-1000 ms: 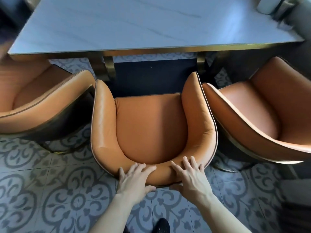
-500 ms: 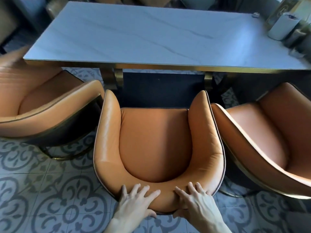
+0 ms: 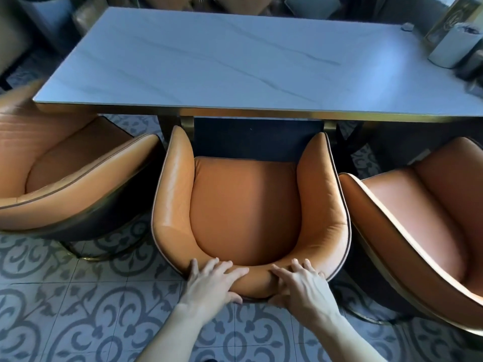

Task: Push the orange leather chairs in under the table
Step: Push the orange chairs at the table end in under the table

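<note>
Three orange leather chairs stand along the near side of a white marble table [image 3: 235, 61] with a gold rim. The middle chair [image 3: 245, 205] faces the table; its arm tips lie just short of the table's edge. My left hand [image 3: 211, 283] and my right hand [image 3: 300, 286] both grip the top of its curved backrest, fingers over the rim and thumbs behind. The left chair [image 3: 65, 178] is angled and sits partly under the table corner. The right chair [image 3: 418, 218] is turned away and stands out from the table.
Patterned grey floor tiles [image 3: 65, 309] lie under me. A white box [image 3: 454, 45] and a gold-framed item [image 3: 447, 19] stand at the table's far right. The table's dark base [image 3: 256, 139] with gold legs sits in front of the middle chair. Both neighbour chairs stand close to it.
My view has tilted up, so more of the tabletop shows and the chairs sit lower in the frame. My hands keep their grip on the middle chair's backrest.
</note>
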`<act>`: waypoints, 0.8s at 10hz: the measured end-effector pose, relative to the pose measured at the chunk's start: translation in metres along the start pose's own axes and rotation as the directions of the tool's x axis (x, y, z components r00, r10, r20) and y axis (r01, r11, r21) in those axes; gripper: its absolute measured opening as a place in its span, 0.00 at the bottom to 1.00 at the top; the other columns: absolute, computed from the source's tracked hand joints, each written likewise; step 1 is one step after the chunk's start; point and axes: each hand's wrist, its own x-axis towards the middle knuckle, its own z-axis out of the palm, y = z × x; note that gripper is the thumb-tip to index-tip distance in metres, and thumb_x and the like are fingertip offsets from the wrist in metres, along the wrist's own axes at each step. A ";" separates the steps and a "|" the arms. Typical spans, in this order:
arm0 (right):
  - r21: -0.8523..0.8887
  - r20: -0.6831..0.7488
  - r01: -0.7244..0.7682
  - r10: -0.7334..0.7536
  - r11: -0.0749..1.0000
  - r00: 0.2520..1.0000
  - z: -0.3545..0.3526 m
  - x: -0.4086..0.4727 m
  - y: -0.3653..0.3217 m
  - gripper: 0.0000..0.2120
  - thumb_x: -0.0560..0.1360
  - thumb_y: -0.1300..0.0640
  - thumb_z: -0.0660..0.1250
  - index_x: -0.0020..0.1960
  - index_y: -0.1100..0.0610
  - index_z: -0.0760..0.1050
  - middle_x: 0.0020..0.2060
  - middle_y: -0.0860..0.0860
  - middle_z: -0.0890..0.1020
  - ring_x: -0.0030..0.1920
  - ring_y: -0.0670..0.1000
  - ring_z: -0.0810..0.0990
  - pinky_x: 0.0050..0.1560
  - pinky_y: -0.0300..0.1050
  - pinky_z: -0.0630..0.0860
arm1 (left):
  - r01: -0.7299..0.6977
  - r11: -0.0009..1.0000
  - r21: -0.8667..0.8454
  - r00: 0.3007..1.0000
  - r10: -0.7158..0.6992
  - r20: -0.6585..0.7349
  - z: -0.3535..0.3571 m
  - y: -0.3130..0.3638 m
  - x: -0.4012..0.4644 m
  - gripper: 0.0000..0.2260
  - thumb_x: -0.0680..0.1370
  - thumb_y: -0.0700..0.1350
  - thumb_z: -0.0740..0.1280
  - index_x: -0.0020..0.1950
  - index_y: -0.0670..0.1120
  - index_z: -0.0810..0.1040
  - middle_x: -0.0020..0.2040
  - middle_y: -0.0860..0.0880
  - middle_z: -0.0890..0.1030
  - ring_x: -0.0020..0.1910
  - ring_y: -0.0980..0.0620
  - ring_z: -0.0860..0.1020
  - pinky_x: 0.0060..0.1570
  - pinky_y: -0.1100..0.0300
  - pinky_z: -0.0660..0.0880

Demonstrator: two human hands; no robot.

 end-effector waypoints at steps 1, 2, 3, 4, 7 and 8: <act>0.021 -0.043 0.012 -0.012 1.000 0.999 -0.022 0.025 0.001 0.33 0.72 0.38 0.75 0.74 0.38 0.69 0.64 0.53 0.76 0.65 0.62 0.73 0.60 0.65 0.76 | -0.002 0.997 0.071 1.000 0.003 -0.015 -0.023 0.002 0.019 0.29 0.79 0.56 0.67 0.78 0.61 0.60 0.80 0.49 0.59 0.78 0.45 0.54 0.74 0.44 0.50; -0.011 -0.050 -0.001 0.000 1.000 0.999 -0.046 0.049 -0.002 0.38 0.71 0.33 0.73 0.78 0.38 0.65 0.67 0.53 0.75 0.69 0.61 0.69 0.63 0.63 0.75 | -0.053 0.981 0.187 0.996 0.066 -0.060 -0.039 -0.002 0.045 0.29 0.79 0.61 0.65 0.77 0.65 0.58 0.79 0.52 0.62 0.78 0.45 0.55 0.74 0.33 0.47; 0.027 -0.050 -0.017 0.019 0.999 0.999 -0.066 0.072 -0.005 0.41 0.69 0.28 0.72 0.78 0.38 0.66 0.65 0.51 0.76 0.69 0.59 0.68 0.64 0.61 0.74 | -0.069 0.974 0.214 0.992 0.089 -0.084 -0.061 -0.004 0.066 0.28 0.79 0.61 0.64 0.77 0.65 0.58 0.78 0.53 0.63 0.77 0.45 0.56 0.74 0.31 0.48; 0.029 -0.067 -0.030 0.032 0.999 0.997 -0.074 0.092 -0.007 0.41 0.69 0.28 0.72 0.78 0.39 0.66 0.66 0.53 0.75 0.70 0.60 0.68 0.64 0.62 0.73 | -0.078 0.979 0.189 0.989 0.099 -0.106 -0.076 -0.008 0.084 0.28 0.78 0.61 0.65 0.77 0.65 0.59 0.78 0.53 0.64 0.77 0.46 0.57 0.74 0.32 0.48; 0.052 -0.002 -0.070 0.071 0.996 0.998 -0.088 0.114 -0.011 0.43 0.66 0.29 0.76 0.77 0.39 0.67 0.63 0.51 0.75 0.69 0.58 0.69 0.67 0.62 0.72 | -0.072 0.978 0.197 0.990 0.094 -0.104 -0.092 -0.014 0.100 0.29 0.78 0.61 0.67 0.76 0.66 0.60 0.76 0.54 0.66 0.76 0.47 0.59 0.74 0.32 0.49; 0.023 -0.004 -0.117 0.117 0.993 0.993 -0.093 0.102 -0.023 0.43 0.70 0.31 0.74 0.80 0.39 0.61 0.68 0.51 0.71 0.73 0.56 0.63 0.67 0.66 0.71 | -0.059 0.975 0.215 0.992 0.080 -0.093 -0.098 -0.007 0.093 0.30 0.77 0.63 0.67 0.76 0.65 0.60 0.75 0.53 0.68 0.75 0.47 0.61 0.74 0.36 0.52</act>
